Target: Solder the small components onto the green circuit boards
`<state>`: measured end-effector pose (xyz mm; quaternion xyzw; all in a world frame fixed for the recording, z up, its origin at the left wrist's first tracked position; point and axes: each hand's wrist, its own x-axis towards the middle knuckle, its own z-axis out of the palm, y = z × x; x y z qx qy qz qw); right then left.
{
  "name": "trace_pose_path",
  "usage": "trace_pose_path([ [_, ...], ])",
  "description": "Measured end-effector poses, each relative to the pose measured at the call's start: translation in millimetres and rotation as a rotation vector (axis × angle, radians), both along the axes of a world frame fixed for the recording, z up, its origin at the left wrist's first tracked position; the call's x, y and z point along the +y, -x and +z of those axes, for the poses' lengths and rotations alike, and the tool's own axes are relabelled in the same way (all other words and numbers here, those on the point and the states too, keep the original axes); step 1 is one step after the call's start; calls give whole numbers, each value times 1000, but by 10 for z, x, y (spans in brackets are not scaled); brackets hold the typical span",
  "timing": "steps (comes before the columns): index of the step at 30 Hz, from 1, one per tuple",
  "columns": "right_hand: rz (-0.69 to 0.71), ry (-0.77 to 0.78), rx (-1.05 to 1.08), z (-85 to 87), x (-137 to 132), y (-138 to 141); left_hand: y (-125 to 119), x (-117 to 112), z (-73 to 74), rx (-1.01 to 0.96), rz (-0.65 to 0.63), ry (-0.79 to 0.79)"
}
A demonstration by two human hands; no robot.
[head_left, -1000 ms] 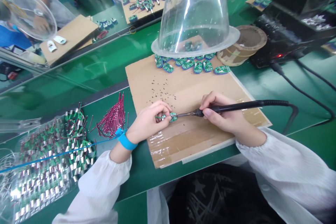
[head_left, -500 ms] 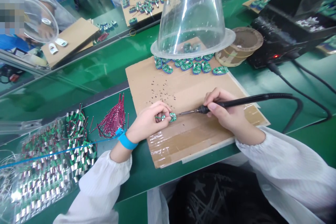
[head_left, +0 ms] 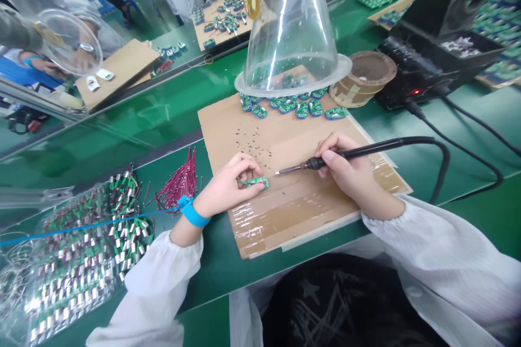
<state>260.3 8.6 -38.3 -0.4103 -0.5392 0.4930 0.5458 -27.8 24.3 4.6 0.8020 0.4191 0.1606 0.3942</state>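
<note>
White sleeves (head_left: 448, 260): both arms, gathered cuffs.
Blue strap (head_left: 194, 212): left wrist.
Left hand (head_left: 226, 187): thumb against circuit board (head_left: 260, 180), fingers curled above; can't tell if pinched tight.
Right hand (head_left: 354, 173): pinching soldering iron (head_left: 374, 147) pen-style, thumb and fingers.
Circuit board: at left fingertips, over cardboard (head_left: 293, 217); iron tip just beside, apart.
Red wires (head_left: 177, 184): piled left of cardboard.
Other boards (head_left: 302, 110): cardboard's far edge.
Clear funnel (head_left: 293, 38): above them.
Black box (head_left: 396, 87): far right, red light lit.
</note>
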Motion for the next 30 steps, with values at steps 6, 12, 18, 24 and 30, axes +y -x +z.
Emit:
trace_pose_path([
  [6, -94, -47, -14, 19, 14, 8, 109, 40, 247, 229, -181, -6],
  [12, -125, -62, -100, 27, 33, 50, 1149, 381, 976, 412, 141, -187],
  [18, -227, -125, -135, 7, 36, 98, 1613, 946, 774, 430, 452, -588],
  [24, -245, -101, -207, 39, 19, 121, 300, 1514, -34, 319, 227, -521],
  [30, -250, -108, -250, -5, 44, 110, -158, 1613, -146, 221, 151, -514],
])
